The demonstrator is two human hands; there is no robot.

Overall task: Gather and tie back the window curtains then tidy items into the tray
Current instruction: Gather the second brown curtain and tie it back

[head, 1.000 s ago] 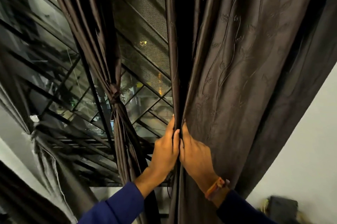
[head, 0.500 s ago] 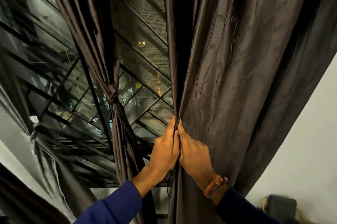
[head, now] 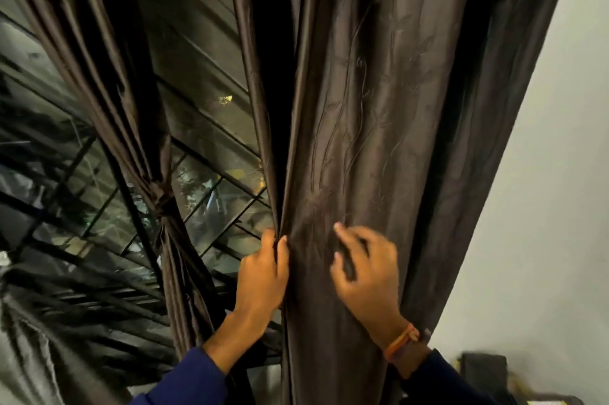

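The right-hand curtain panel, a dark brown fabric with an embossed leaf pattern, hangs loose and ungathered between the window and the white wall. Its inner edge is pinched by the left hand, with the thumb and fingers curled round a fold. The right hand is laid on the face of the cloth with its fingers apart and bent; it is somewhat blurred, and no fold is seen to be held in it. The left-hand curtain is already knotted at its middle.

The step in hand is judged to be the gathering of this panel. It would be done best if the edge were kept firmly pinched while the cloth is raked across in even pleats, so that one tight bundle is formed at knot height. Care is called for with the smooth fabric, since pleats could slip. No tray is in view.
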